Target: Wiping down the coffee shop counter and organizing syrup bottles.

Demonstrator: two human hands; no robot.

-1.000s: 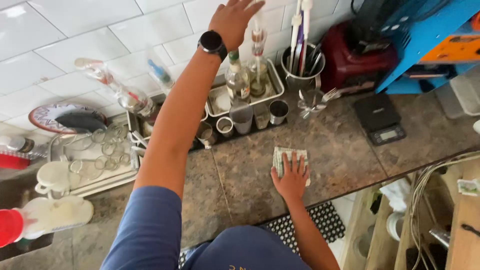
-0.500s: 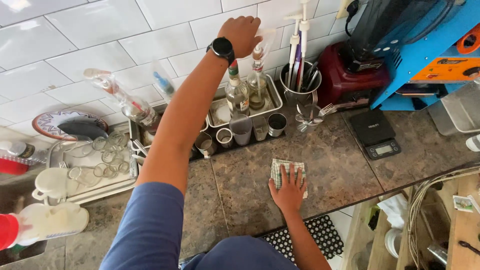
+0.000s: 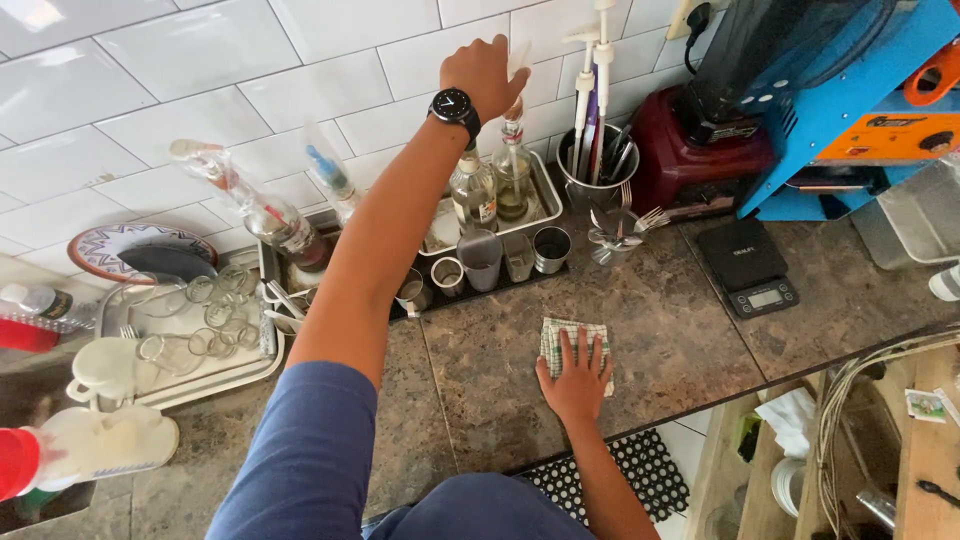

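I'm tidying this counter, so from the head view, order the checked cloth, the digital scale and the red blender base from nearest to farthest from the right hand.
1. Checked cloth: directly under the right hand, touching it.
2. Digital scale: on the counter to the hand's right, a little further back.
3. Red blender base: farther back against the tiled wall, right of the utensil cup.

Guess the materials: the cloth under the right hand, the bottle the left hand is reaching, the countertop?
Cloth: woven fabric, checked green and white, soft folds under the right hand.
Bottle: clear glass by its shine; left hand at its top.
Countertop: mottled brown stone or laminate, semi-gloss.
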